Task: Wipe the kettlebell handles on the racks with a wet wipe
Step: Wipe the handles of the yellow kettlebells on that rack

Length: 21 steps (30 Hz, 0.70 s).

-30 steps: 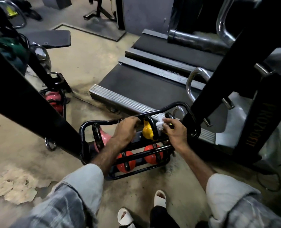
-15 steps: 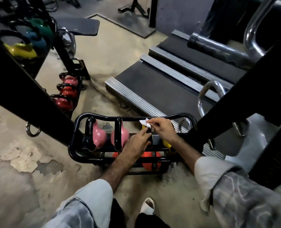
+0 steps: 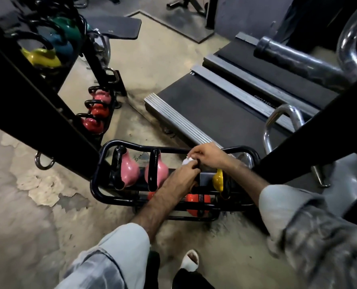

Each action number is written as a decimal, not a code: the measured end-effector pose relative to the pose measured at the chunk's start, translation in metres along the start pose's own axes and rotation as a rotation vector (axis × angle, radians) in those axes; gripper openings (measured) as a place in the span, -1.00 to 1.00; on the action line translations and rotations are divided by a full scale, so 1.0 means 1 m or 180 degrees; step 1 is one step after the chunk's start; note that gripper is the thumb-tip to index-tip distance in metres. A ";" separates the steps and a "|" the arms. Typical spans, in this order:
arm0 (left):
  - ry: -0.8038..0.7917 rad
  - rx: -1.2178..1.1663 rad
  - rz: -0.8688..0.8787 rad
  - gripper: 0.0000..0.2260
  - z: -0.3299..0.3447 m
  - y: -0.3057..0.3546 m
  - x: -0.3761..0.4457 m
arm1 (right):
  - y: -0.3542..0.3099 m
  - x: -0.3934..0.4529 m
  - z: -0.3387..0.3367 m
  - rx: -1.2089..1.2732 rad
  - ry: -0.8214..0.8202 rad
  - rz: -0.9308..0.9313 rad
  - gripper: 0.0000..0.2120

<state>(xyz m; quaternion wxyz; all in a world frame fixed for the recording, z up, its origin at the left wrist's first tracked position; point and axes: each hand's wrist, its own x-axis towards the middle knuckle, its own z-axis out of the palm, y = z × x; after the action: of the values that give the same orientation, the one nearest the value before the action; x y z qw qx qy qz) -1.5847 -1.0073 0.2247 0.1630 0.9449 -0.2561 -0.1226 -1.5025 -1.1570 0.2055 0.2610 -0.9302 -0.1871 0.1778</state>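
Nearest the camera, two pale sleeves reach down over a white slipper (image 3: 191, 260) on the concrete floor (image 3: 37, 215). A second ago the left hand (image 3: 182, 177) rested on the top rail of the low rack (image 3: 98, 190) while the right hand (image 3: 210, 156) rubbed a handle near the rack's right end. Now both hands meet further left, at one black handle (image 3: 198, 163) in the middle of the rack. The right hand pinches the wet wipe (image 3: 187, 161), bunched small, against that handle. The left hand's fingers curl in close beside it, seemingly steadying the handle, though I cannot tell whether they truly grip it. By my judgement the wiping has moved one bell leftward along the row.

The yellow kettlebell (image 3: 218, 180) sits just right of the hands, an orange kettlebell (image 3: 196, 201) on the tier below. Two pink kettlebells (image 3: 129, 170) wait to the left, handles upright, apparently next in line.

A black frame post (image 3: 37, 97) slants across on the left, partly hiding a second rack (image 3: 108, 113) of pink and red bells further off. Another dark post (image 3: 311, 142) crowds the right. Beyond lie the treadmill deck (image 3: 225, 109) and, far left, larger bells (image 3: 39, 56) on a tall stand.
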 end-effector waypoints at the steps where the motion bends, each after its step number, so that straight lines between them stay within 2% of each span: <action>1: -0.0033 0.0031 0.0031 -0.69 0.001 0.000 -0.001 | 0.000 -0.005 -0.001 -0.0137 -0.0064 -0.0135 -0.83; 6: -0.0198 0.0106 -0.0059 -0.71 -0.003 0.002 0.003 | -0.006 0.012 -0.009 -0.0547 -0.0338 -0.0244 -0.82; 11: -0.0274 0.0122 -0.0067 -0.69 -0.006 0.000 0.006 | -0.008 0.021 -0.005 -0.0318 -0.0113 0.0077 -0.79; 16: -0.0226 0.0111 -0.0087 -0.72 -0.003 0.004 0.001 | -0.005 -0.009 0.000 -0.0099 0.0414 -0.0125 -0.81; 21: -0.0091 0.0213 0.0001 -0.71 -0.007 0.003 0.000 | -0.010 -0.006 0.004 -0.0232 0.0391 -0.0112 -0.79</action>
<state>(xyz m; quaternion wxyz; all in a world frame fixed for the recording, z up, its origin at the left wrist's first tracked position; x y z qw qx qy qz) -1.5839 -1.0085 0.2320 0.1277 0.9479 -0.2626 -0.1275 -1.5121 -1.1501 0.2097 0.2411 -0.9448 -0.1933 0.1088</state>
